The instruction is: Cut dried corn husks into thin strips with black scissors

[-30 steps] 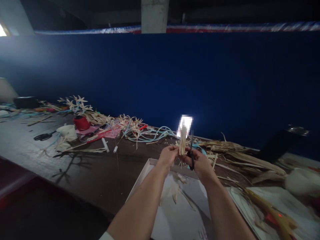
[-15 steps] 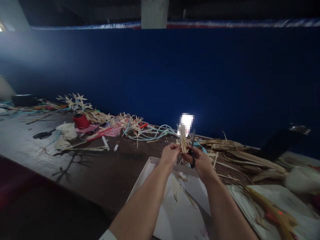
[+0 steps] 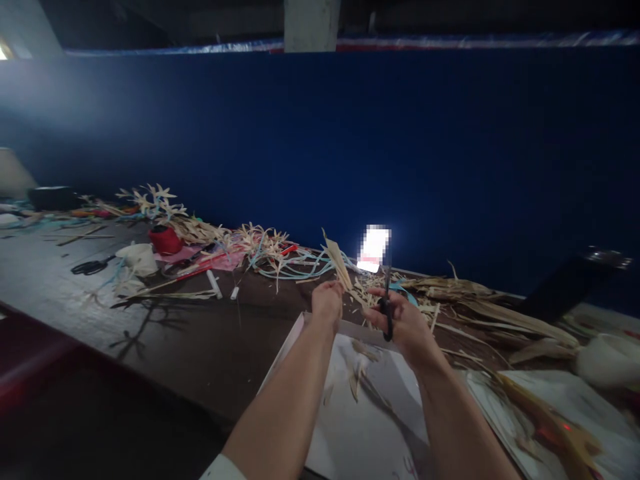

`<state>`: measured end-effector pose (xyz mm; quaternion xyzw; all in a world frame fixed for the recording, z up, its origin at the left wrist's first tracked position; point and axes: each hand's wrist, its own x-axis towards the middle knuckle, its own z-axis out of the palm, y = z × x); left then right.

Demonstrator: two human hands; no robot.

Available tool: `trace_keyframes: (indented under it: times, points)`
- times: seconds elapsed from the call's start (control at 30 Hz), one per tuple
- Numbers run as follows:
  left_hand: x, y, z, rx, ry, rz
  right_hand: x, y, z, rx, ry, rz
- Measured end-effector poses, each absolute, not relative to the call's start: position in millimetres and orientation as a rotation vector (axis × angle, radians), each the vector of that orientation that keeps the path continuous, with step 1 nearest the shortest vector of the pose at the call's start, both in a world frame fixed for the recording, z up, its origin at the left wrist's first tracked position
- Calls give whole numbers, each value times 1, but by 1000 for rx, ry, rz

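Observation:
My left hand point(image 3: 327, 307) is closed on a pale dried husk piece point(image 3: 338, 262), which sticks up and leans to the left. Scissors point(image 3: 387, 280) with dark handles sit in my right hand point(image 3: 406, 327), their blades pointing upward. A gap lies between the scissors and the husk piece. Both hands are over the far edge of a shallow white box point(image 3: 350, 433), in which a few husk scraps point(image 3: 356, 383) lie. Behind the hands, small husk cuttings point(image 3: 367, 288) are scattered on the dark table point(image 3: 240, 353).
A lit phone-like screen point(image 3: 375, 247) stands against the blue partition point(image 3: 320, 153). Husk flowers point(image 3: 260, 240), a red thread spool point(image 3: 165, 240) and other scissors point(image 3: 93, 265) lie to the left. Long dried husks point(image 3: 515, 320) and a yellow tool point(image 3: 545, 407) with a red light are at the right.
My left hand has moved left, away from the scissors, with the husk piece now tilted left. My right hand stays nearly in place with the scissors.

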<state>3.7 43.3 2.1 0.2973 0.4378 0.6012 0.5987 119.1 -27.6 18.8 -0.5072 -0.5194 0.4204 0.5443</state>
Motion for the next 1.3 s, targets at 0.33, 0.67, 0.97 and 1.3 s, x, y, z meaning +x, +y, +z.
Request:
trace_keyframes:
  times: [0.33, 0.67, 0.97, 1.3]
  points:
    - [-4, 45, 7, 756, 996, 1384, 132, -30, 18, -1293, -1337, 1126]
    - [0, 36, 10, 1033, 949, 1263, 133, -28, 20, -1280, -1183, 1049]
    - [10, 14, 2, 2013, 1083, 1294, 132, -17, 14, -1280, -1002, 721]
    - [5, 27, 7, 1511, 970, 1059, 141, -13, 8, -1112, -925, 740]
